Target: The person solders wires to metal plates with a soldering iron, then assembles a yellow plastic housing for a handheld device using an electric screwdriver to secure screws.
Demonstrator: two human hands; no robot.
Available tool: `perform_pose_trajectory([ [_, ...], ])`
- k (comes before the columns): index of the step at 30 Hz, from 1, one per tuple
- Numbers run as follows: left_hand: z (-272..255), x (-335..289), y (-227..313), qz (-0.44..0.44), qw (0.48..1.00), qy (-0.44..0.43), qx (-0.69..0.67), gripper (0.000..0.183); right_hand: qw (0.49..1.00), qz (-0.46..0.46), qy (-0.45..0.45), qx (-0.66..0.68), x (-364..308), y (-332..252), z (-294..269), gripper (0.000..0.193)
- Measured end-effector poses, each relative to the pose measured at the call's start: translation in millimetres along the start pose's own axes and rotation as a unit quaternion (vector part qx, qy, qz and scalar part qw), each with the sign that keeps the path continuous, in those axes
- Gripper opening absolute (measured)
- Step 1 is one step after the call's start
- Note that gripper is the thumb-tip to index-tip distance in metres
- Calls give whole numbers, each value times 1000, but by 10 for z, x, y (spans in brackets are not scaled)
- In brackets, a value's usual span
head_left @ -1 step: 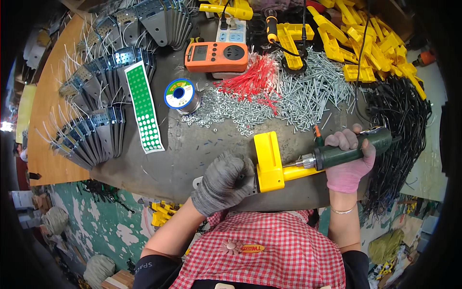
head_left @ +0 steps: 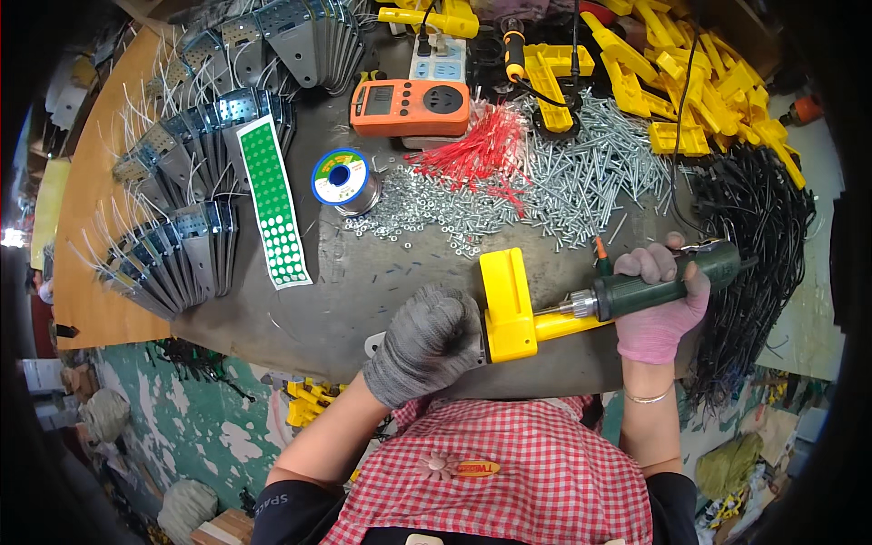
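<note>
My left hand (head_left: pixel 425 341), in a grey knit glove, is closed around a grey metal bracket (head_left: pixel 373 344); most of the bracket is hidden by the fingers. Against its right end sits a yellow plastic piece (head_left: pixel 510 304) with a raised block and a long arm pointing right. A dark green electric screwdriver (head_left: pixel 640 295) lies level in my right hand (head_left: pixel 663 304), which wears a pink and grey glove. Its silver chuck and thin bit point left, and the bit reaches the yellow piece. The bit's tip cannot be seen.
Screws (head_left: pixel 590 168), nuts (head_left: pixel 427 204) and red-tipped wires (head_left: pixel 477 150) lie piled beyond my hands. Further left are a solder spool (head_left: pixel 343 179), a green sticker sheet (head_left: pixel 272 200) and stacked metal brackets (head_left: pixel 177 250). Black cables (head_left: pixel 749 263) and yellow plastic parts (head_left: pixel 695 82) fill the right side.
</note>
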State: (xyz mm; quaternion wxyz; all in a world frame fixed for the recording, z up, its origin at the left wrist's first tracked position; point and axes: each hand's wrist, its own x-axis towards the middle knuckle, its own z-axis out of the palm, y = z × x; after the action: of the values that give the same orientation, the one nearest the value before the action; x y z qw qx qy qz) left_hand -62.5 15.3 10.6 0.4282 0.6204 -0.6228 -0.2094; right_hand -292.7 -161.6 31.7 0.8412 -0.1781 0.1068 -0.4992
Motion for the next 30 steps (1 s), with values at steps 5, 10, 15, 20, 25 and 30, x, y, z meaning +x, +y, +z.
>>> perform_pose_trajectory([
  [5,35,4,-8,58,997,42,14,28,1000,0,6,-1,15,-9,-19,30],
  [10,-185,239,-125,-134,970,130,157,12,1000,-14,-13,-25,-43,-79,9,31],
  [15,-353,316,-419,-156,950,70,262,15,998,-1,-47,-48,-233,-187,47,31],
  [20,-420,266,-546,-87,956,78,269,13,998,-7,-35,-61,-346,-67,116,29],
  [25,-277,-177,2,-148,984,81,55,15,998,-20,1,-52,-390,20,70,34],
  [30,-227,-326,83,-136,978,156,36,17,999,-9,-4,-31,-365,32,71,35],
])
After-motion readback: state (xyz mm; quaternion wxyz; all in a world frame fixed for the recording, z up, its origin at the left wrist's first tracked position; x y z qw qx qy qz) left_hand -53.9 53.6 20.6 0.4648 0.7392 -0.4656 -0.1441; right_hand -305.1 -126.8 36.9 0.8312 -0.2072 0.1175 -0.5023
